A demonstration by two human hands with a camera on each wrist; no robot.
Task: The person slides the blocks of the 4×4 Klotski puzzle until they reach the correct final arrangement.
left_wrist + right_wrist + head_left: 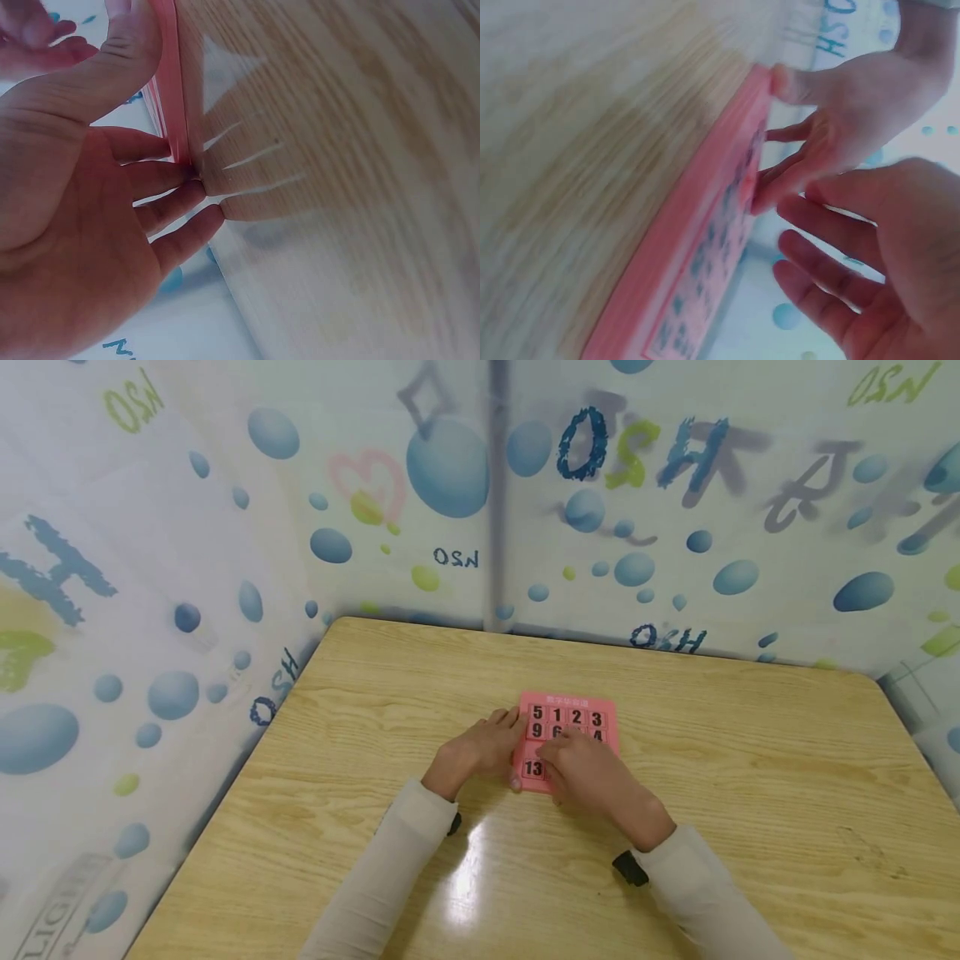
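Note:
A pink sliding number puzzle (570, 702) lies flat on the wooden table, black numerals on its square tiles. The top row reads 5, 1, 2, 3, and a tile marked 13 (533, 768) shows at lower left. My left hand (483, 747) lies along the puzzle's left side. Its thumb is at the lower left corner, and its straight fingers (176, 232) meet the table beside the pink edge (174, 90). Over the tiles is my right hand (592, 772), fingers loosely bent, index fingertip near a tile-less spot below the 9. That hand hides the lower right tiles.
The wooden table (750, 793) extends around the puzzle on all sides. Behind it and to the left stand pale walls (660, 552) printed with blue drops and letters. Both forearms wear pale sleeves (382, 877), with a dark strap (630, 867) at the right wrist.

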